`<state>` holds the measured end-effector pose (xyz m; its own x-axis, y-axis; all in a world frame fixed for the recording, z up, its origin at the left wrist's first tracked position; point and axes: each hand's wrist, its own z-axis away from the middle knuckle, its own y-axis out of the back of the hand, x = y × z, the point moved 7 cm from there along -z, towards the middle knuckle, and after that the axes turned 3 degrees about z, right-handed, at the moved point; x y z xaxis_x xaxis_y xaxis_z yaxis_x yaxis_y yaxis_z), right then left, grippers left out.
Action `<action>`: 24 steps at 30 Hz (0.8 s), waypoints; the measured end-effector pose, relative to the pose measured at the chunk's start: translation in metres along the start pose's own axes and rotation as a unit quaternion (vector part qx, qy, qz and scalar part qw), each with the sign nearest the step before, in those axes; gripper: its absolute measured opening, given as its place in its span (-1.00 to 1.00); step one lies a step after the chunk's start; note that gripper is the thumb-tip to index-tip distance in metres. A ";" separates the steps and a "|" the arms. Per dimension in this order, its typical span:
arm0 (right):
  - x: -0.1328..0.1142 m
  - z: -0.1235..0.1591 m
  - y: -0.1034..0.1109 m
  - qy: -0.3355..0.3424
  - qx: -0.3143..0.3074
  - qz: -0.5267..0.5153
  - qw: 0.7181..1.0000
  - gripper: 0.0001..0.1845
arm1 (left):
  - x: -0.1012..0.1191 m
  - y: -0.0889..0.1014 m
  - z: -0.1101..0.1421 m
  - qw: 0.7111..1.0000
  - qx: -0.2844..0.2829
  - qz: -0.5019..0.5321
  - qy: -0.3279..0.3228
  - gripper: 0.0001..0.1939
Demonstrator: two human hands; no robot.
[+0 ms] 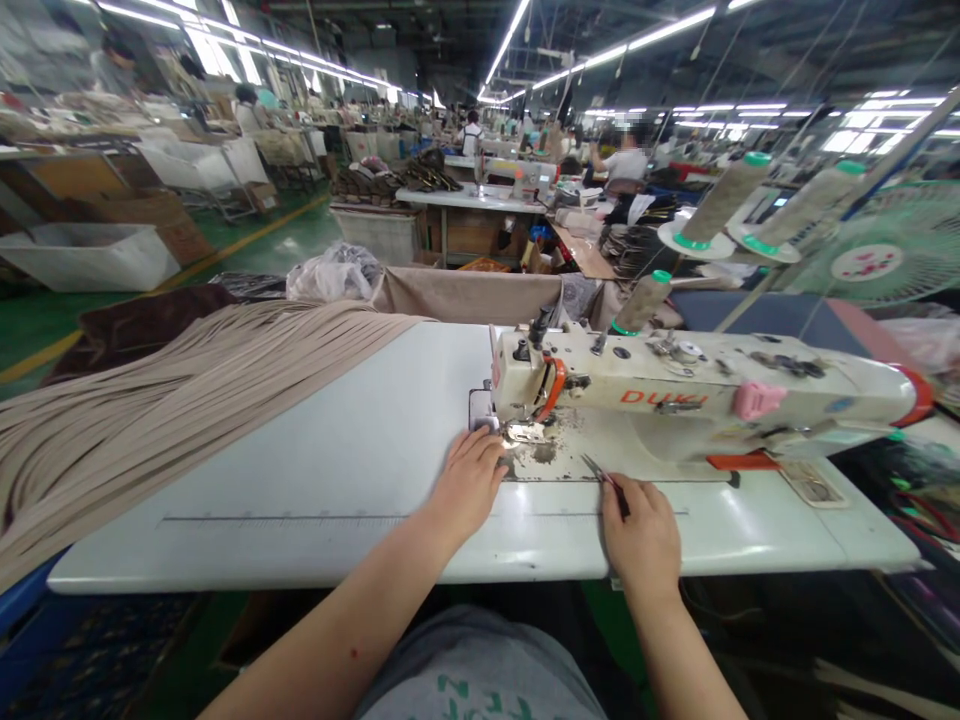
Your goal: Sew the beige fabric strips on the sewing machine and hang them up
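Looking down onto a white sewing tabletop [315, 440], with a pale, worn DUKI-lettered sewing machine [675, 390] across its right half. Reaching in from below with the left hand [471, 482], palm down, fingers extended and close together, fingertips beside the needle area at the machine's left end; impossible to tell whether anything thin lies under them. Holding small scissors [596, 468] in the right hand [641, 530], fingers curled closed around the dark handles, metal blades pointing up and left over the machine's scuffed bed. Between the hands, bare tabletop and part of a printed ruler line [285, 517], running along the near side. Draped over the left side of the table, a thick bundle of long beige fabric strips [187, 390]. Behind the table, a beige cloth-lined bin [472, 293] and, at its left, crumpled clear plastic [334, 272]. Standing behind the machine, green-ended thread cones [643, 303], with a green fan [870, 262] at far right. Farther back, under long ceiling lights, more worktables, white carts [199, 165] and several seated or standing people.
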<state>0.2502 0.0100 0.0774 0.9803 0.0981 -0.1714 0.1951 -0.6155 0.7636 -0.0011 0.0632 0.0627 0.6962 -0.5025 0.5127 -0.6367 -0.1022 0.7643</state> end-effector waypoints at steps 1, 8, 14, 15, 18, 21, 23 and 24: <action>0.000 0.000 -0.001 -0.004 -0.003 -0.003 1.000 -0.47 | 0.000 0.001 0.000 1.000 0.008 0.008 -0.002 -0.82; 0.021 0.007 -0.001 -0.139 0.000 -0.172 0.975 -0.56 | -0.005 0.009 0.000 0.997 0.061 0.052 -0.012 -0.85; 0.058 0.047 0.019 -0.313 0.055 -0.364 0.876 -0.60 | -0.012 0.004 0.005 0.996 0.048 0.058 -0.036 -0.82; 0.067 0.057 0.023 -0.337 0.063 -0.367 0.865 -0.59 | -0.012 0.003 0.005 0.996 0.046 0.054 -0.048 -0.82; 0.103 0.094 0.035 -0.408 0.084 -0.357 0.836 -0.57 | -0.011 0.003 0.005 0.995 0.047 0.041 -0.084 -0.81; 0.145 0.138 0.051 -0.479 0.098 -0.308 0.816 -0.53 | -0.008 0.004 0.004 0.992 0.048 0.019 -0.117 -0.79; 0.171 0.170 0.064 -0.524 0.100 -0.265 0.804 -0.50 | -0.004 0.004 0.004 0.990 0.043 0.010 -0.136 -0.76; 0.182 0.186 0.070 -0.545 0.098 -0.244 0.796 -0.49 | -0.003 0.004 0.004 0.989 0.043 0.007 -0.142 -0.76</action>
<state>0.4362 -0.1604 -0.0163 0.1601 -0.3081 -0.9378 0.4308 -0.8330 0.3472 -0.0068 0.0609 0.0623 0.5728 -0.7243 0.3838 -0.6803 -0.1589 0.7155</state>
